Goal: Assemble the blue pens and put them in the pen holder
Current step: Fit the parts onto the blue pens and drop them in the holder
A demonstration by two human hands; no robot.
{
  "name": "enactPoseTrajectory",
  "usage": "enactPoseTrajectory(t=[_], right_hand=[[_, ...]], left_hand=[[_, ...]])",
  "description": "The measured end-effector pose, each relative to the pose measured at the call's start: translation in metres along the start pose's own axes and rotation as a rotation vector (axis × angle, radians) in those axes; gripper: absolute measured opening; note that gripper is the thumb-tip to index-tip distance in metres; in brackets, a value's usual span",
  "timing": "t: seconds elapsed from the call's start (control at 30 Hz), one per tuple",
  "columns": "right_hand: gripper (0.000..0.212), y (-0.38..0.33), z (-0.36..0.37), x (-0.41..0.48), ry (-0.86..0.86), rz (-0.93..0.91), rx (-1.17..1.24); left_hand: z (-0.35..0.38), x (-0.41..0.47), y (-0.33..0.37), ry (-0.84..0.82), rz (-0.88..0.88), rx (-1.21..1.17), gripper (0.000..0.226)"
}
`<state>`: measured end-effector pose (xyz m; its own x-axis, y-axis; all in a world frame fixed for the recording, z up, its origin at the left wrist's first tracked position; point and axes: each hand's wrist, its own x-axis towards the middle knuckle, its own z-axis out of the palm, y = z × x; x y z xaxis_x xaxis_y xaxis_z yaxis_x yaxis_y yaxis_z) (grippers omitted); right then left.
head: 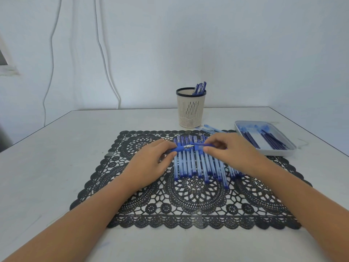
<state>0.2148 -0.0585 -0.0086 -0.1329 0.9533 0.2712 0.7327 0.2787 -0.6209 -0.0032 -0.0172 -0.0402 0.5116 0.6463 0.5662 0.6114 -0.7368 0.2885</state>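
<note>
The left hand (151, 163) pinches a pen (180, 148) by its blue grip section, fingers curled round it, the metal tip pointing right. The right hand (230, 150) pinches a cap (200, 147) between thumb and fingertips, its mouth facing the tip and just short of it. Both are held just above a row of pens (198, 167) lying side by side on the black lace mat (188, 205), near its far edge. The holder (190, 110) stands on the table (56, 167) beyond the mat, with a few finished pens (200, 87) leaning at its right side. A tray (283, 153) to the right holds dark refills and pale parts, and some loose barrels (211, 128) lie between holder and tray. The step in hand looks to be capping. Such a pen should be light and stiff, its smooth plastic barrel a little slippery — the rubbery grip is likely the surest hold, as the left hand has it, keeping the tip steady. The cap is small and light; held by its sides it should push on straight, while a tilted approach may jam it or jab the tip against its rim. For the drop into the holder, a hold at mid-barrel seems best — the slotted cup looks light and could tip if knocked.
</note>
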Motion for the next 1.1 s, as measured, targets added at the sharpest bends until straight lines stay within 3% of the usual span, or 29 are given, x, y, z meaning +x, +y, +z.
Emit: enactPoseTrajectory(t=[0.13, 0.27, 0.53, 0.77, 1.1], right_hand=[[0.006, 0.003, -0.002, 0.002, 0.068, -0.006, 0.107], [0.012, 0.0, 0.002, 0.001, 0.017, -0.015, 0.199], [0.017, -0.004, 0.012, -0.001, -0.029, -0.07, 0.176], [0.012, -0.003, 0.015, -0.001, 0.006, -0.115, 0.153], [0.015, -0.007, 0.016, -0.004, 0.011, -0.149, 0.168]], left_hand=[[0.0, 0.0, -0.001, 0.002, 0.014, -0.009, 0.023], [0.0, 0.0, 0.001, -0.013, 0.016, -0.014, 0.032], [0.001, -0.001, 0.01, -0.051, 0.017, -0.031, 0.049], [0.0, -0.002, 0.014, -0.091, -0.094, -0.19, 0.02], [-0.006, -0.001, 0.018, -0.188, -0.176, -0.308, 0.021]])
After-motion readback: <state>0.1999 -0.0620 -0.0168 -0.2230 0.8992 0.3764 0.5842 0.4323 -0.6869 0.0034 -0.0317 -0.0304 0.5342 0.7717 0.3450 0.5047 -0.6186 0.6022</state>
